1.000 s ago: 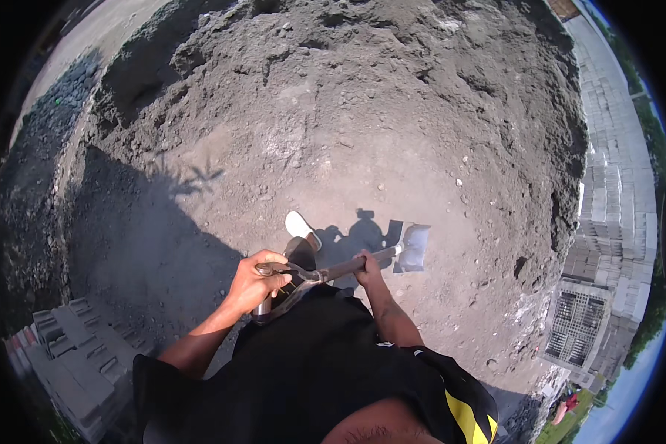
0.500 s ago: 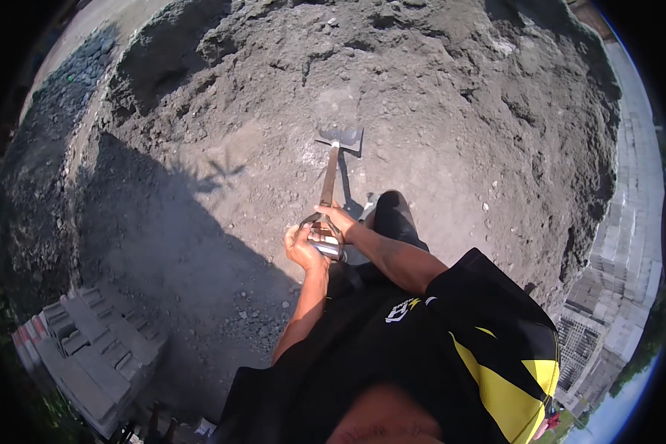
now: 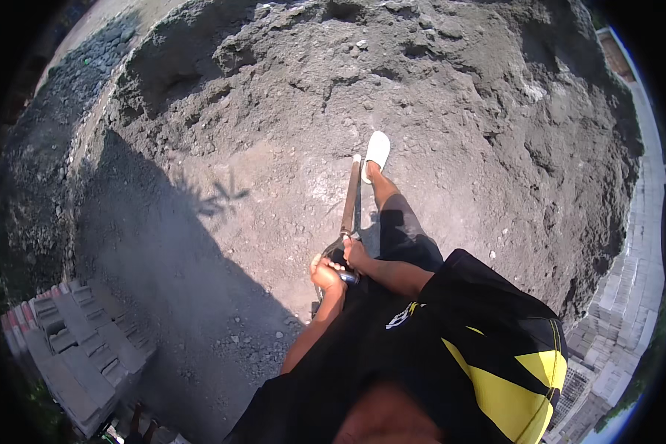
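I hold a shovel (image 3: 351, 198) by its upper end, with the shaft pointing away from me toward the grey soil. My left hand (image 3: 327, 273) is closed around the crossbar of its grip. Just above it, my right hand (image 3: 356, 253) wraps the shaft where it meets the grip frame. The blade does not show now; the shaft's pale lower end stops at the soil surface. A white clog (image 3: 378, 152) on my right foot is beside that end, my leg stretched forward.
A high bank of loose grey soil (image 3: 436, 89) curves around the front and right. Stacked concrete blocks (image 3: 81, 348) stand at lower left, and pale block stacks (image 3: 629, 296) line the right. Gravel (image 3: 251, 344) lies near my left arm, partly in shadow.
My right foot has come forward beside the shovel's lower end. The blade, visible before, is now out of sight. Both hands and the grip have shifted slightly right and closer to my body.
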A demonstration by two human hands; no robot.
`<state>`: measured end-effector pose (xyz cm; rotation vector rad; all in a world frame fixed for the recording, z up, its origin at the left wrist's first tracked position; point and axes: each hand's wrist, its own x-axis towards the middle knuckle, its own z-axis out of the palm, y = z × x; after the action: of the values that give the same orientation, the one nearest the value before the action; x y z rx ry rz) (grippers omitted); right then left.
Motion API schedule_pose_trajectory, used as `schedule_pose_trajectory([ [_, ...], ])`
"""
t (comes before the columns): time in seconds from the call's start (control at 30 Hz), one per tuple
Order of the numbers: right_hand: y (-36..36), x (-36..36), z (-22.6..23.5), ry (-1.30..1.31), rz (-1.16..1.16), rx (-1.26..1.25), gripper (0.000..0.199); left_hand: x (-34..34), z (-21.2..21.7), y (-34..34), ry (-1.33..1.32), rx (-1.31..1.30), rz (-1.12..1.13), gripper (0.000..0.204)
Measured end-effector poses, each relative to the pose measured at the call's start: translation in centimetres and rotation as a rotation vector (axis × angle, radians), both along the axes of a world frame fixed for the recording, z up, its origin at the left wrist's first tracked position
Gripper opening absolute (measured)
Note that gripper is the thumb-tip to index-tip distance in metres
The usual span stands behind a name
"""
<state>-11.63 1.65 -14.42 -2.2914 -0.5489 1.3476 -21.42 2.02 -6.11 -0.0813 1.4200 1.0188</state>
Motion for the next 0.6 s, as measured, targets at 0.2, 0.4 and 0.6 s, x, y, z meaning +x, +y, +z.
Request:
schedule_pose_trajectory([
  [0.2, 2.1, 3.6, 1.2, 0.411, 0.167, -0.344, 0.044, -1.4, -2.5, -1.6, 0.178, -0.139, -0.001, 0.006],
  [0.4, 3.6, 13.5, -9.1, -0.01, 0.039, -0.153, 0.065, -4.6, -9.8, -3.3, 0.209, -0.279, -0.037, 0.008],
  [0.6, 7.6, 7.9, -18.5, 0.015, 0.177, -0.186, 0.063, -7.8, -11.9, -5.1, 0.545, -0.234, 0.142, 0.005],
])
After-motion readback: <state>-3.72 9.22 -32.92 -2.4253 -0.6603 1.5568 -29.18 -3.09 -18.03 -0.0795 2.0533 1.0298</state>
